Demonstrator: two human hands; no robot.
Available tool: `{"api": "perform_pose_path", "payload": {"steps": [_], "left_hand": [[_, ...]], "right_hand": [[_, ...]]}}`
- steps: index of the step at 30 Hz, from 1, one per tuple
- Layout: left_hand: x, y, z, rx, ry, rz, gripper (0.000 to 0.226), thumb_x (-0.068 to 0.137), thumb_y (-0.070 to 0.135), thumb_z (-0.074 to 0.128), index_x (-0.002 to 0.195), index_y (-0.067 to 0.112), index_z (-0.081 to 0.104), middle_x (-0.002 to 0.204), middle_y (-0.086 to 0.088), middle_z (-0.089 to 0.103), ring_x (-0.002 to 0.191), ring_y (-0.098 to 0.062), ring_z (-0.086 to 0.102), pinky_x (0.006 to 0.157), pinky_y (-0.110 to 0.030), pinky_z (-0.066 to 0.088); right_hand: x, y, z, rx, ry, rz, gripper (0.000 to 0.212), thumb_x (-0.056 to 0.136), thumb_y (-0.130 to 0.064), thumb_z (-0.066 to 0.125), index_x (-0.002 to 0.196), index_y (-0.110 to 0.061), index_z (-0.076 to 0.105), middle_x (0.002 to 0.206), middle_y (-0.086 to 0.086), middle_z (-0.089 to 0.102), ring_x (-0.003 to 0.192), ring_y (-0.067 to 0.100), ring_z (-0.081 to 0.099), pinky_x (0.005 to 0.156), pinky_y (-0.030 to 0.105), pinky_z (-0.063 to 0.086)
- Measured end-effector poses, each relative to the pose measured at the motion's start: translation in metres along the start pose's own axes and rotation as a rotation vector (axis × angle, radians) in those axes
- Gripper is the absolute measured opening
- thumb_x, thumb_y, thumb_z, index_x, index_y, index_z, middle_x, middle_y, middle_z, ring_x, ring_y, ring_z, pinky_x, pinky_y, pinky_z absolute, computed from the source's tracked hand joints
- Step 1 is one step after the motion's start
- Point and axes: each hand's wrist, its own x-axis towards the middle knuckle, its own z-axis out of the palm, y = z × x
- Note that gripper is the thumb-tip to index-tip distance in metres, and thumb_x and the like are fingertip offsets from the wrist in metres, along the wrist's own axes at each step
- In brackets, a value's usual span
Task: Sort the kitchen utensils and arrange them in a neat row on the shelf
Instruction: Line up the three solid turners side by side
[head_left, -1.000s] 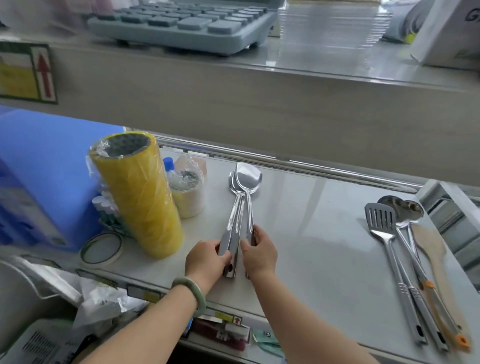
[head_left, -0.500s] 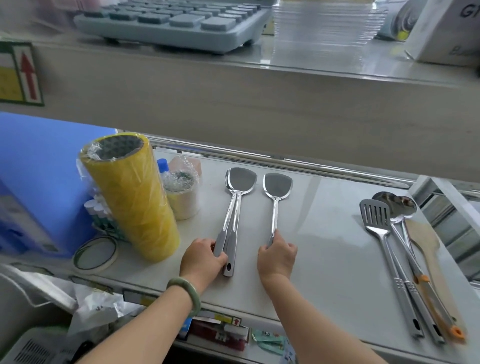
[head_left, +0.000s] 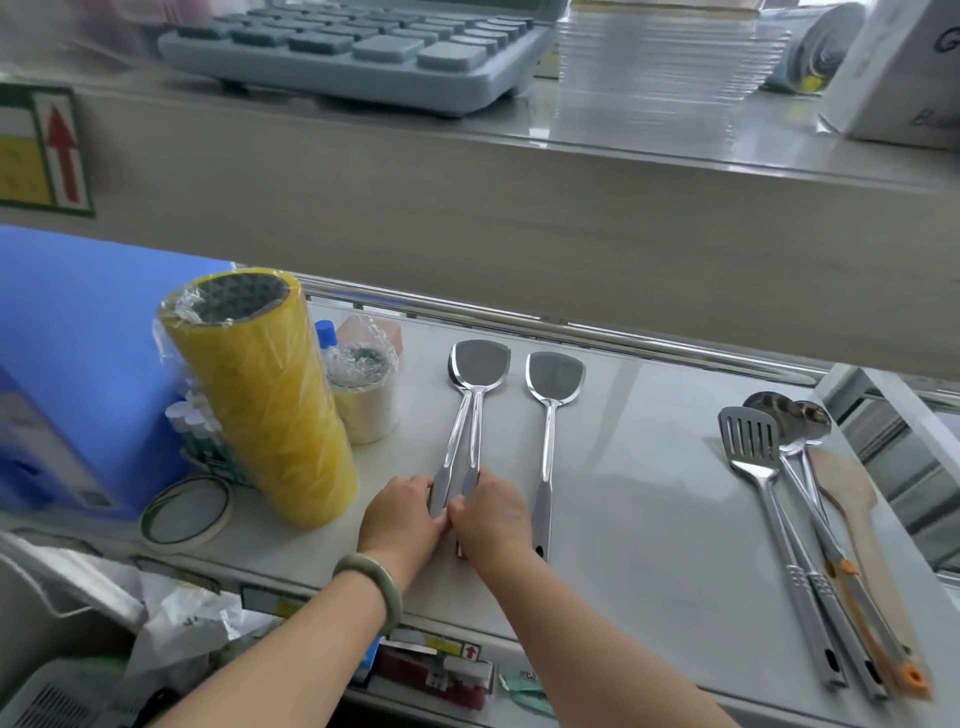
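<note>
Stacked spatulas being separated on the shelf

Both hands, left hand and right hand, are pinched on the paired spatulas' handles; one is best slid aside, parallel to the single spatula lying just beside on the shelf

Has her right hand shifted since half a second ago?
Yes. The right hand left the lone spatula and moved left, toward the yellow tape roll, joining the left hand at the stacked spatulas.

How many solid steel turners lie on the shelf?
3: two stacked turners under both hands, handles pinched together; one single turner right beside them. Another might hide inside the stack.
</note>
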Motion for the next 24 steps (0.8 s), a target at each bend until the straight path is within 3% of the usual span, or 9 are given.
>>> {"api": "perform_pose_path", "payload": {"steps": [8, 12, 15, 20, 24], "left_hand": [[0.017, -0.009, -0.006, 0.061, 0.013, -0.025, 0.031, 0.078, 0.033, 0.059, 0.103, 0.015, 0.064, 0.101, -0.013, 0.061, 0.094, -0.031, 0.059, 0.078, -0.034, 0.049], [0.018, -0.013, -0.007, 0.104, 0.03, -0.037, 0.031, 0.078, 0.034, 0.057, 0.103, 0.018, 0.064, 0.101, -0.011, 0.062, 0.094, -0.03, 0.06, 0.076, -0.035, 0.051], [0.015, -0.012, -0.005, 0.137, 0.03, -0.057, 0.04, 0.08, 0.037, 0.055, 0.114, 0.018, 0.057, 0.109, -0.011, 0.061, 0.102, -0.03, 0.058, 0.08, -0.036, 0.05], [0.002, 0.017, -0.002, 0.174, 0.176, 0.051, 0.053, 0.083, 0.037, 0.054, 0.129, 0.014, 0.045, 0.124, -0.014, 0.046, 0.116, -0.032, 0.046, 0.099, -0.04, 0.04], [-0.013, 0.068, 0.013, 0.037, 0.232, 0.289, 0.045, 0.081, 0.025, 0.057, 0.123, 0.01, 0.054, 0.119, -0.015, 0.049, 0.111, -0.034, 0.05, 0.101, -0.04, 0.041]], "right_hand": [[-0.004, 0.013, 0.002, 0.017, 0.014, 0.049, 0.029, 0.081, -0.02, 0.051, 0.106, -0.006, 0.05, 0.1, 0.018, 0.063, 0.093, 0.033, 0.059, 0.072, 0.032, 0.043], [-0.001, 0.014, -0.001, 0.03, -0.014, 0.029, 0.035, 0.084, -0.023, 0.05, 0.115, -0.007, 0.048, 0.106, 0.019, 0.062, 0.099, 0.035, 0.058, 0.082, 0.035, 0.048], [-0.009, 0.02, -0.009, 0.021, 0.004, -0.042, 0.04, 0.089, -0.031, 0.049, 0.122, -0.008, 0.046, 0.112, 0.017, 0.058, 0.105, 0.031, 0.054, 0.089, 0.033, 0.043], [-0.027, 0.049, -0.041, 0.112, 0.297, -0.261, 0.042, 0.087, -0.019, 0.052, 0.129, -0.011, 0.05, 0.108, 0.01, 0.06, 0.098, 0.024, 0.058, 0.086, 0.026, 0.044], [-0.028, 0.108, -0.085, 0.056, 0.532, -0.203, 0.035, 0.079, -0.007, 0.06, 0.114, -0.007, 0.062, 0.093, 0.012, 0.064, 0.081, 0.028, 0.062, 0.077, 0.031, 0.051]]}}
